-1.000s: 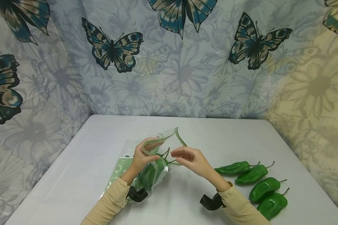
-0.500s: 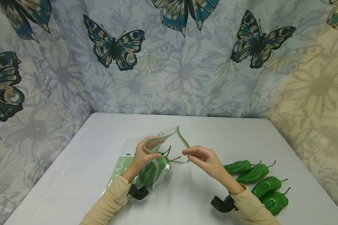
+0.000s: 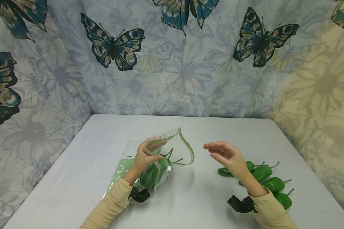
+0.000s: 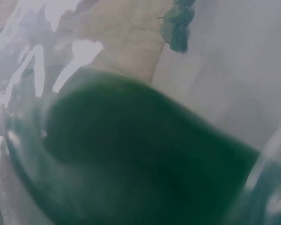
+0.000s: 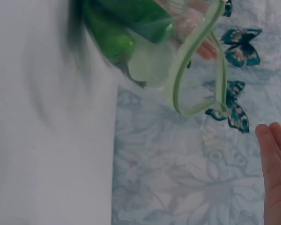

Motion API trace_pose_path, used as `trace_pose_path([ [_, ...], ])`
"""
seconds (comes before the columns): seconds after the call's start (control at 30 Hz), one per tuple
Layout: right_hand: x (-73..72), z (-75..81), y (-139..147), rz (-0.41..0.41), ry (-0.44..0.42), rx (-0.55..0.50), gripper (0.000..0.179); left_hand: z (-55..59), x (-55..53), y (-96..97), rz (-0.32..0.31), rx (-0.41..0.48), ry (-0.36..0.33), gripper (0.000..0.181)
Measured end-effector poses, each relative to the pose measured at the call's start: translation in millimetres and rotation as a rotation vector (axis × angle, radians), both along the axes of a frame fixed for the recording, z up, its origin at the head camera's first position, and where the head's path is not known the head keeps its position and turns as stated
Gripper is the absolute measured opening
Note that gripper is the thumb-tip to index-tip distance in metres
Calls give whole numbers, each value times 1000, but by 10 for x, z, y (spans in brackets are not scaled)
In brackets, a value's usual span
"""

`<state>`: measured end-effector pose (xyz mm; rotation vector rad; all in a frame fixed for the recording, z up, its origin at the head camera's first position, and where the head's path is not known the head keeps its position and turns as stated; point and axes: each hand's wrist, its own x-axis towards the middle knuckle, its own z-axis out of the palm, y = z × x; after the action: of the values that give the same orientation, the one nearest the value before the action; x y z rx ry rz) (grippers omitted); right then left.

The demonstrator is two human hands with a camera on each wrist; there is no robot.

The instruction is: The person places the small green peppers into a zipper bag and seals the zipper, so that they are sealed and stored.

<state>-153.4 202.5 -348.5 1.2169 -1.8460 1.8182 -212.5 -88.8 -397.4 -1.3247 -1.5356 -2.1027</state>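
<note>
My left hand [image 3: 145,156] grips the rim of a clear zip bag [image 3: 193,152] with green edging, thumb on the near side and fingers on the far side. Its mouth gapes toward the right. Green peppers [image 3: 152,175] lie inside, their stems pointing at the mouth; the right wrist view shows them through the plastic. A pepper [image 4: 145,150] seen through the film fills most of the left wrist view. Apart from the bag, my right hand [image 3: 227,156] is in the air with nothing in it, fingers extended, near the loose green peppers [image 3: 262,172] on the table.
Several loose peppers lie in a slanting row at the right, partly behind the right forearm. A green printed package [image 3: 121,168] lies under the left hand on the white table [image 3: 183,203]. Butterfly-patterned cloth [image 3: 186,76] hangs behind. Each wrist wears a black camera mount [image 3: 242,204].
My right hand has left the bag's rim and moved right, toward the loose peppers. The bag's mouth stays spread, and my left hand keeps its grip.
</note>
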Motion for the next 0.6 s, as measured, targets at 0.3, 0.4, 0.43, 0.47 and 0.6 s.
trace_pose_path([
  [0.3, 20, 20, 372, -64, -26, 8, 33, 7, 31, 10, 13, -4, -14, 63],
  [0.4, -23, -13, 514, -57, -13, 15, 36, 11, 32, 8, 13, -2, -14, 61],
  [0.43, -41, -28, 561, -60, -12, 17, 37, 12, 33, 7, 14, -2, -13, 61],
  [0.47, -56, -44, 606, -70, -12, 20, 38, 12, 32, 6, 13, -1, -16, 60],
  [0.6, -80, -105, 761, -125, -49, 25, 40, 8, 35, -1, 8, -1, -18, 57],
])
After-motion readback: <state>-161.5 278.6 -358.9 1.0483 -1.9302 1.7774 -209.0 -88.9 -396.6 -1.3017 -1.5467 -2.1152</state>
